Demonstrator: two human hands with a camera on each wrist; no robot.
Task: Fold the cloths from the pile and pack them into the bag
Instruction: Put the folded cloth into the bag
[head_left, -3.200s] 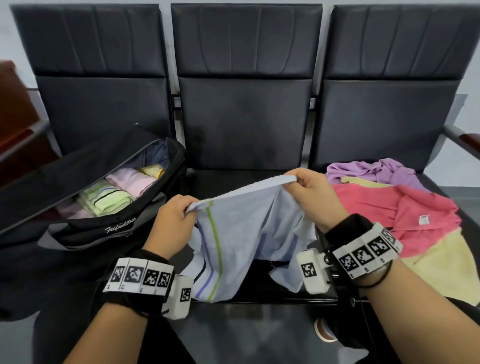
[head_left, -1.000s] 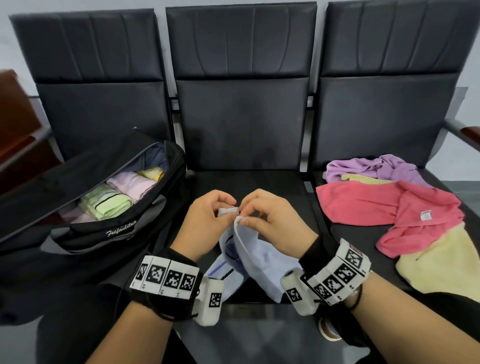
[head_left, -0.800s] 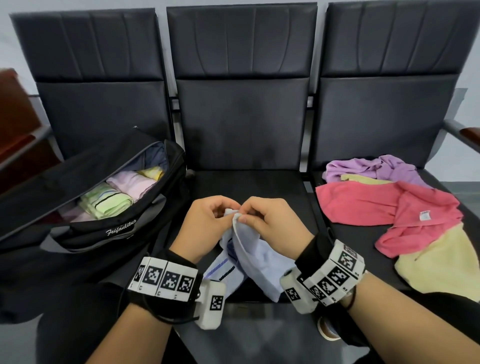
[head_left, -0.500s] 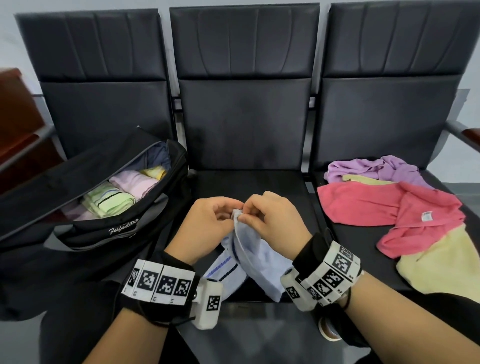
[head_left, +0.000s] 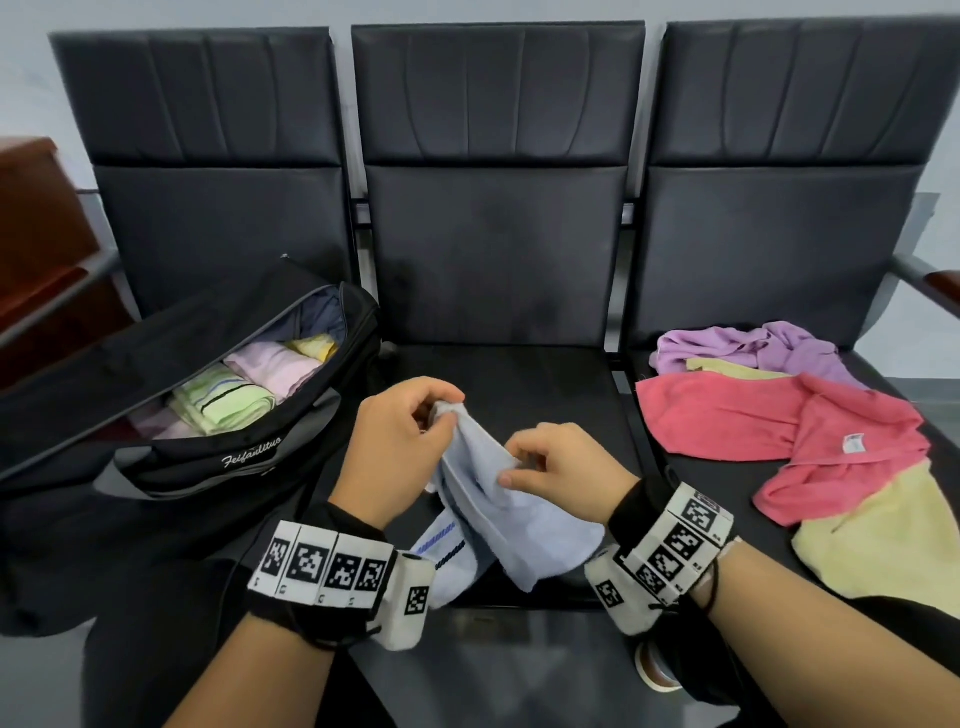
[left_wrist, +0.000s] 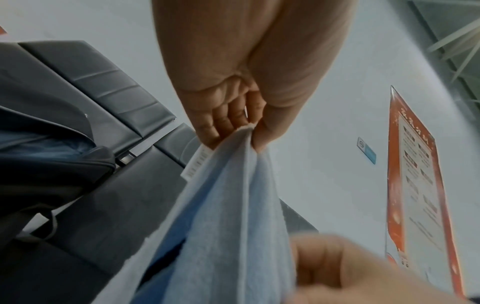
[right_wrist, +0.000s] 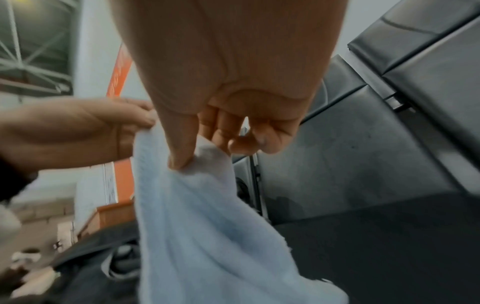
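Observation:
A light blue cloth (head_left: 514, 525) with striped ends hangs doubled over the middle seat. My left hand (head_left: 402, 441) pinches its gathered top corners (left_wrist: 244, 133) between thumb and fingers. A little lower along the edge, my right hand (head_left: 550, 467) pinches the cloth (right_wrist: 197, 197) between thumb and fingers. The black bag (head_left: 171, 441) lies open on the left seat with several folded cloths (head_left: 228, 400) inside. The pile on the right seat holds a pink cloth (head_left: 769, 421), a purple cloth (head_left: 753, 343) and a yellow cloth (head_left: 883, 545).
Three black seats with tall backs (head_left: 493, 208) stand in a row. A brown cabinet (head_left: 36, 234) is at the far left and an armrest (head_left: 935, 280) at the far right. A glossy dark surface (head_left: 493, 675) lies near me. An orange poster (left_wrist: 420, 185) hangs on the wall.
The cloth, once spread wide between both hands, has been doubled with its corners brought together. In the last half second my right hand slid down and right along the edge, away from the left.

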